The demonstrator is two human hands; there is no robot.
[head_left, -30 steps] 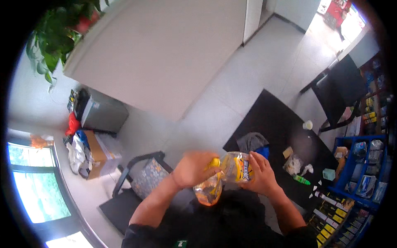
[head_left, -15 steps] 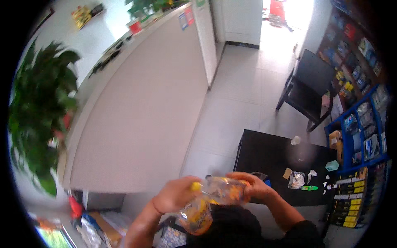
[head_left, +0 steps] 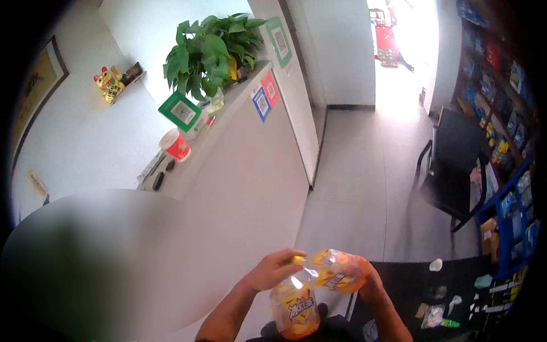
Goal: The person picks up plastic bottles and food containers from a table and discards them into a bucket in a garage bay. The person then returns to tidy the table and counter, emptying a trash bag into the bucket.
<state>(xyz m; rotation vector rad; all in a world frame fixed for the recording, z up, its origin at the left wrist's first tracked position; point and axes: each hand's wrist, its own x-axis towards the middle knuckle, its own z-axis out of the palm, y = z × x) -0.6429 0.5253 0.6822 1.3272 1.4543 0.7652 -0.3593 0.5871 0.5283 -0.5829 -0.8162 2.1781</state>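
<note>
Two clear plastic bottles with yellow-orange labels are in front of my body, their narrow ends close together. The lower bottle (head_left: 294,309) stands roughly upright, with orange colour showing near its bottom. My left hand (head_left: 274,272) is closed around its top, next to something yellow that looks like a cap (head_left: 297,260). The second bottle (head_left: 337,272) lies tilted almost on its side, neck toward the left. My right hand (head_left: 373,286) is wrapped around its wide orange end. Whether the two necks touch is hard to make out.
Ahead on the left is a tall counter (head_left: 245,176) bearing a paper cup (head_left: 175,145), a green sign (head_left: 181,111) and a leafy plant (head_left: 213,54). At right are a black chair (head_left: 456,165), a low black table (head_left: 399,279) with small items, and blue shelving (head_left: 504,211).
The view has swung upward, so more of the counter and wall shows and the black table sits lower. Both hands still hold the bottles, now farther right in the picture.
</note>
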